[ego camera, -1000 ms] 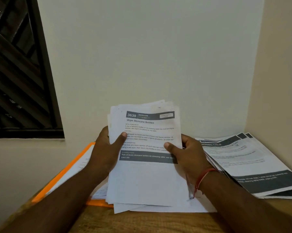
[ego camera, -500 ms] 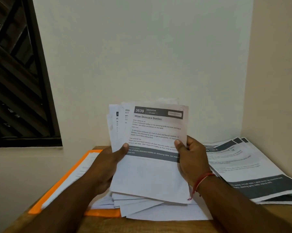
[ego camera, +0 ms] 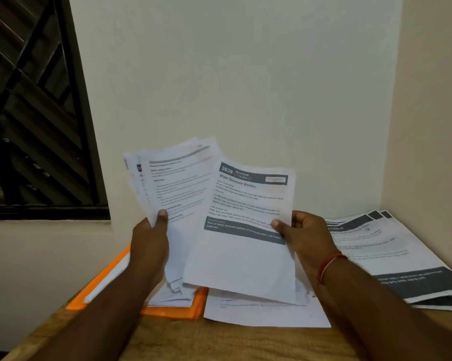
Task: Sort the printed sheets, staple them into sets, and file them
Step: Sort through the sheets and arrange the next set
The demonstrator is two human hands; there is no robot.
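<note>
Sorting is the step: right hand [ego camera: 308, 238] pinches one sheet [ego camera: 243, 256], left hand [ego camera: 149, 243] grips the stack [ego camera: 172, 183]. Next, that sheet likely goes with ones like it.

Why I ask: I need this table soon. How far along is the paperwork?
Early. Done, seemingly: one pile at right. In hand: right hand holds sheet 3639 apart from the stack in the left hand. Left: that stack, stapling, filing in the orange folder.

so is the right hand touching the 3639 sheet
Touching: the head view shows the right hand pinching the 3639 sheet at its right edge, thumb on the front.
</note>
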